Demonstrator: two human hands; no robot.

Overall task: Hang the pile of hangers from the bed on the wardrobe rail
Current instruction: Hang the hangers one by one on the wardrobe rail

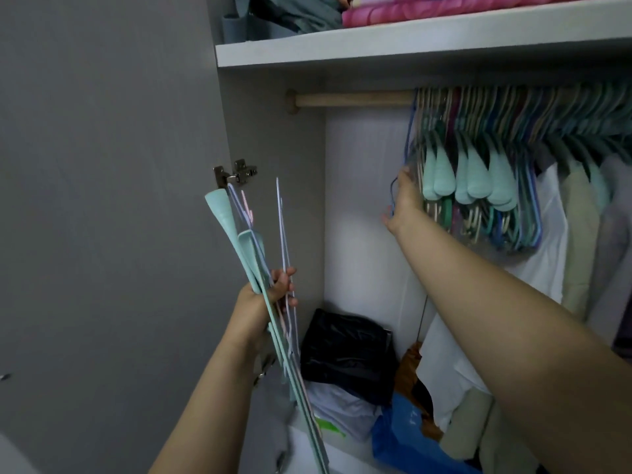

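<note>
Hangers (270,285) fanned loosely in the left hand (270,292), lower centre of the frame, could slide out or snag one another, since the fingers wrap only their middle and the long ends splay up and down. Farther in, right of centre, the right hand (402,200) pinches a blue hanger (408,145) whose hook reaches the rail (352,98); whether it is fully seated I cannot tell, and it could drop onto the bags (349,350) below. Beyond, the hung row (496,179) crowds the rail toward the upper right.
</note>
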